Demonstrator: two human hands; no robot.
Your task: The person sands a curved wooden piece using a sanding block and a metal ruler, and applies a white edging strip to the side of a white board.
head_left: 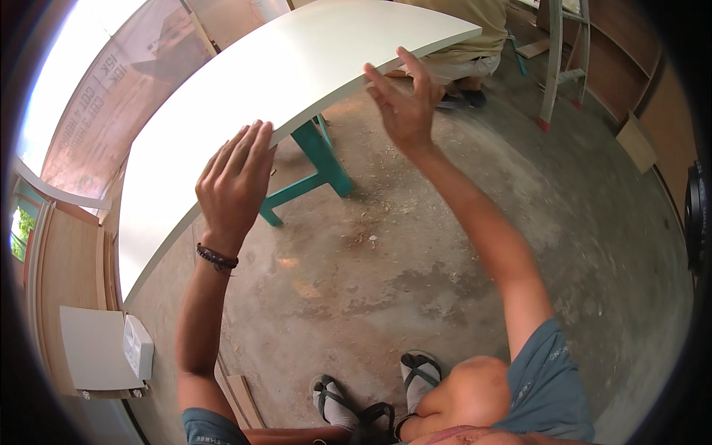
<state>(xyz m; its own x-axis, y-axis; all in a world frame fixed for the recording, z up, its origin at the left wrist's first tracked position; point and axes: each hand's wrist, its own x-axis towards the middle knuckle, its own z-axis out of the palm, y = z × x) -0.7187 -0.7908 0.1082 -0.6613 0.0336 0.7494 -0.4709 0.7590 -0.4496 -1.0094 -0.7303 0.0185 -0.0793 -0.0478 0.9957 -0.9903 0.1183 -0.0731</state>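
A large white panel (245,81) with a curved look and a thin edge spans the upper left, raised off the floor. Along its near edge lies my left hand (233,178), back up, fingers stretched and close together, with a dark beaded bracelet at the wrist. The thumb is mostly hidden, and I cannot tell if it goes under the edge. Farther right, my right hand (409,115) is at the same edge with fingers spread and nothing held. Its fingertips touch or nearly touch the edge. A green stand (315,163) shows beneath the panel.
Another person (482,37) crouches behind the panel's far right end. A metal ladder (555,67) stands at the upper right, near brown wooden boards (623,52). Wood sheets (70,259) and a white box (138,347) are at the left. Debris (371,237) dots the concrete floor.
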